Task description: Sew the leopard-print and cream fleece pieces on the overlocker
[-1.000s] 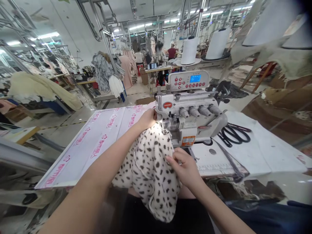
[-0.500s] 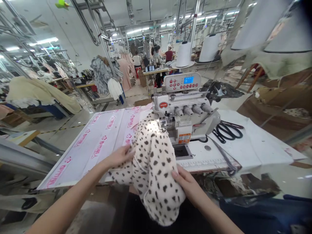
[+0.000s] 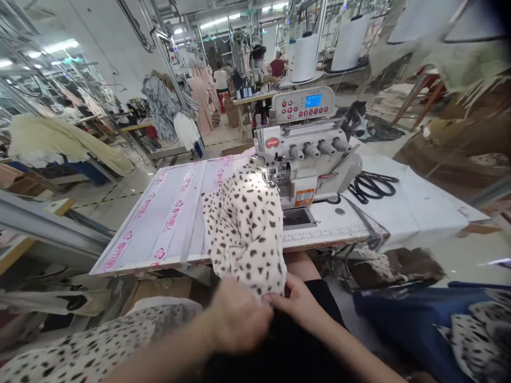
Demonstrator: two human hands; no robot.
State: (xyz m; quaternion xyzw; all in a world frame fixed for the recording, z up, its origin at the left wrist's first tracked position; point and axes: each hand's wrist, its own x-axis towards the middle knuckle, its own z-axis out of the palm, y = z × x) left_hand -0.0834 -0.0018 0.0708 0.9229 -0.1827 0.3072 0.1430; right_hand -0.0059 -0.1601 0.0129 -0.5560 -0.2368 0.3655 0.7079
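"What's the biggest thing there?"

"The table [image 3: 337, 226], its left part under a white sheet [image 3: 191, 194] with pink print that reaches the front left corner."

"And on it?"

"The sewing machine [image 3: 307, 167], right of the surface's middle, set back from the front edge."

"Where's the spotted fabric [image 3: 251, 223]?"

"Its upper end lies at the machine's left end, by the lit needle area. From there it runs forward and drops over the surface's front edge, about midway along."

"Who's got the loose end?"

"The right hand [image 3: 301, 302] pinches its lower edge between thumb and fingers, below the front edge. The left hand [image 3: 239, 316] is right beside it, curled but blurred; I can't tell whether it grips."

"Anything smaller?"

"A lit blue screen [image 3: 313, 100] on the machine's panel."
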